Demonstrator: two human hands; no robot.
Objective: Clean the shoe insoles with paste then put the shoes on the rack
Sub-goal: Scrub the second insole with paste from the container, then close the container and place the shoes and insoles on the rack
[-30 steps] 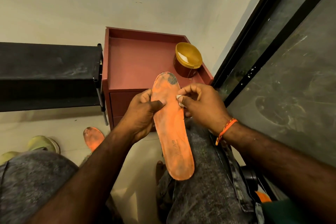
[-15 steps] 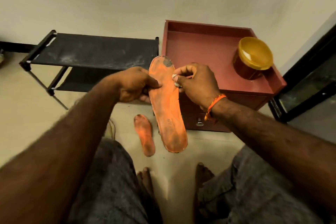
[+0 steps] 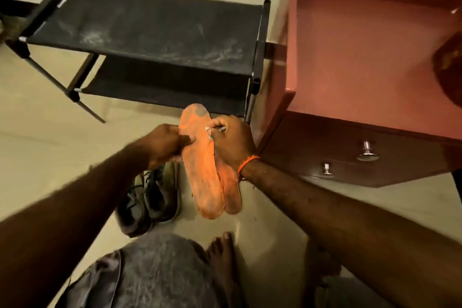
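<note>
A: What's lying nearest the rack [image 3: 155, 32]?
B: The shoes [image 3: 150, 195], in front of it. Past them, the left hand [image 3: 167, 142] is pinching the orange insole [image 3: 200, 172]; the right hand [image 3: 232, 142] is curling around its other edge.

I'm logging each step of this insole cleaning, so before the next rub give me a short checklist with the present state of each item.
1. Held insole steadied: ok, left hand grips its left edge, thumb on top.
2. Rubbing hand in place: ok, right hand is on the insole's upper right edge, pinching something small and whitish.
3. Paste on the insole: cannot tell, only a dark patch near the toe shows.
4. Paste jar in view: not ok, cut off at the cabinet's right edge.
5. Second insole: ok, behind the held one.
6. Shoes racked: not ok, on the floor; rack carries nothing.
</note>
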